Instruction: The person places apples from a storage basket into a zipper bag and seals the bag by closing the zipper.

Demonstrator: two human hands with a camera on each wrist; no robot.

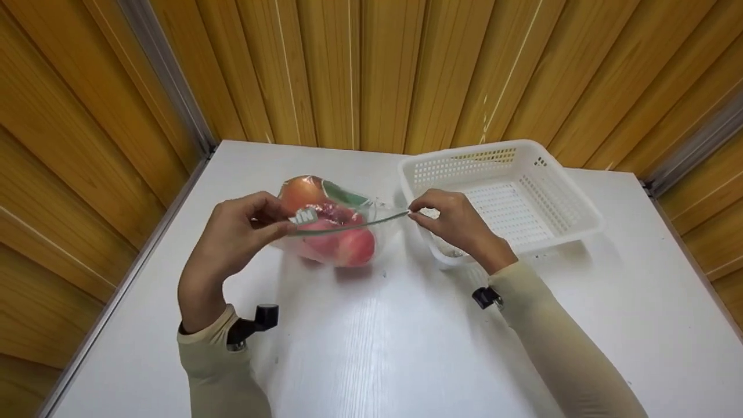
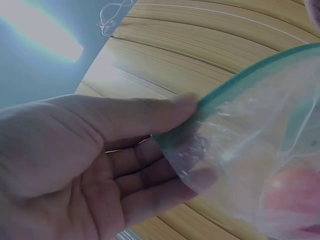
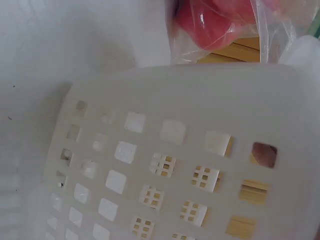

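Note:
A clear zip bag (image 1: 380, 219) with a green seal strip is stretched between both hands. My left hand (image 1: 237, 235) pinches its left top corner between thumb and fingers; the left wrist view shows the thumb (image 2: 170, 111) lying over the green strip. With thumb and fingertips my right hand (image 1: 450, 220) pinches the strip's other end, close to the basket's left rim. Inside the bag lie red and orange round fruits (image 1: 355, 247), partly veiled by the plastic and its white print. In the right wrist view the basket wall hides the right hand.
A white perforated plastic basket (image 1: 557, 203) stands at the back right of the white table (image 1: 360, 348). Yellow wood-look panels (image 1: 389, 75) rise behind the table and along both sides.

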